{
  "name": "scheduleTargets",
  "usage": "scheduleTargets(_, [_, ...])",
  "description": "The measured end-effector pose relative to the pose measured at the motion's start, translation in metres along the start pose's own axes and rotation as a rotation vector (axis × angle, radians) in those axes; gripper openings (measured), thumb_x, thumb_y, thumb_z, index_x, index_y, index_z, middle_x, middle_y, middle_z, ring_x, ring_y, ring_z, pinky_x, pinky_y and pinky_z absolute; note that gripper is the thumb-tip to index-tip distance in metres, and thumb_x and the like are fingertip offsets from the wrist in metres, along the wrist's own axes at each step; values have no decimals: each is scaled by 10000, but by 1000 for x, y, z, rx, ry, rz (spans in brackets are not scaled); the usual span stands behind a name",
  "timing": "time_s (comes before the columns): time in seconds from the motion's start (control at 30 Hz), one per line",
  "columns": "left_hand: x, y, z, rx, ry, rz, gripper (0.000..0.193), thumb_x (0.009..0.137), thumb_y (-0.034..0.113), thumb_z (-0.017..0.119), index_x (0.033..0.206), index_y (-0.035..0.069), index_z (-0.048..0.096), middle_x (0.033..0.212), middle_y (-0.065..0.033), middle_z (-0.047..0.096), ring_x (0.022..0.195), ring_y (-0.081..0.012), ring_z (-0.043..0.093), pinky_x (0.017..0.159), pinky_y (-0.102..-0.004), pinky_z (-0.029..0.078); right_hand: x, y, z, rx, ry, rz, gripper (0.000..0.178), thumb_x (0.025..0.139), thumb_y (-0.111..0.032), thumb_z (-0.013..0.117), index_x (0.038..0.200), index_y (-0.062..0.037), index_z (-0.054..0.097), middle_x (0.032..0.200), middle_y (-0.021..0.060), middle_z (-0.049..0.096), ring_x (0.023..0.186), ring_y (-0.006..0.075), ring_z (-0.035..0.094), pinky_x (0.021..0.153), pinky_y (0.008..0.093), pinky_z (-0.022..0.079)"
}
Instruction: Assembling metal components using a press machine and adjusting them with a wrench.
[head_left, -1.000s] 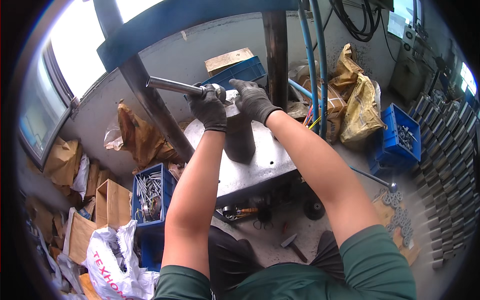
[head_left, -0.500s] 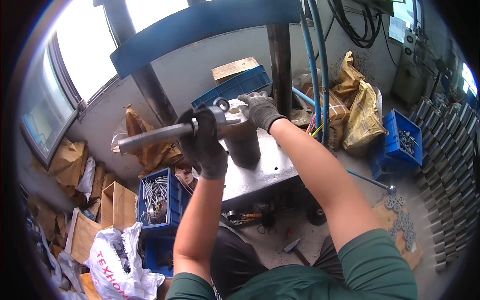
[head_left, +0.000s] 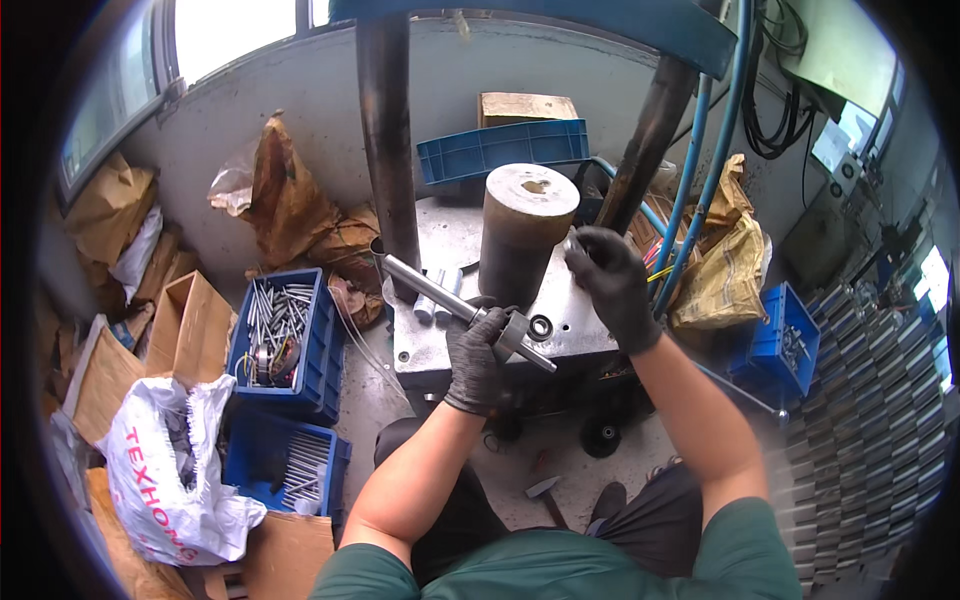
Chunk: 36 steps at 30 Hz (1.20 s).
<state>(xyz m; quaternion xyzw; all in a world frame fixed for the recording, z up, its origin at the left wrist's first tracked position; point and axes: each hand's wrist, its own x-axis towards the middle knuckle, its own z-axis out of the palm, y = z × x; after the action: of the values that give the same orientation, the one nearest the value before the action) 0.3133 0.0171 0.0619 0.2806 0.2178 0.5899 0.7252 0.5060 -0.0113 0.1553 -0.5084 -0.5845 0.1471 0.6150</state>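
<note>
My left hand (head_left: 478, 362), in a dark glove, is closed round a steel shaft (head_left: 430, 284) that slants down to the right over the near part of the metal work plate. A thick round collar (head_left: 512, 334) sits on the shaft beside my fingers. My right hand (head_left: 606, 272), also gloved, is raised right of the upright steel cylinder (head_left: 530, 205). Its fingers are bent together on a small shiny piece whose kind is unclear. A ring bearing (head_left: 540, 327) is next to the collar. The cylinder has a hole in its pale top and stands apart from both hands.
Two short metal rods (head_left: 438, 294) lie on the plate (head_left: 425, 345) between dark press columns (head_left: 388, 140). Blue crates (head_left: 322, 340) of metal parts stand at left, another blue crate (head_left: 775, 340) at right. A hammer (head_left: 546, 494) lies on the floor. Hoses (head_left: 697, 190) run at right.
My left hand has brought the shaft down and nearer to me, from beside the cylinder's top. My right hand has left that top and moved right. The view has turned.
</note>
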Motion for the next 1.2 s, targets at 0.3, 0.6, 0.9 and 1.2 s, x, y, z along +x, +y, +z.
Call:
scheduleTargets(0.3, [-7,-7,13,-77,-10,-208,266,912,-10,709,1162,4,616,951,-91,664,882,-214,710,821,-353,605,-134,107,-34,1169,317,911,107,1028,-150,600,1077,-55,596,1103,126,666,1064,286,655,907,457,599])
scheduleTargets(0.6, [-15,-19,7,-47,1,-391,320,896,4,708,1194,0,593,976,-90,636,853,-226,677,772,-360,600,-129,0,1,330,-176,553,538,978,-95,718,1483,-22,548,1177,60,658,1130,147,618,1018,294,516])
scheduleTargets(0.9, [-21,-32,5,-22,7,-423,320,913,-5,695,1207,16,570,978,-113,649,842,-246,693,718,-404,632,-146,33,-2,27,-150,420,432,1008,-106,731,1413,-7,620,1146,63,690,1053,128,646,918,301,551])
scheduleTargets(1.2, [-30,-38,3,223,-134,-390,320,899,38,737,1176,16,579,970,-87,651,856,-206,688,778,-343,609,-134,19,-30,-478,-320,-123,399,840,47,711,1226,-49,682,1150,199,712,990,373,743,859,389,612])
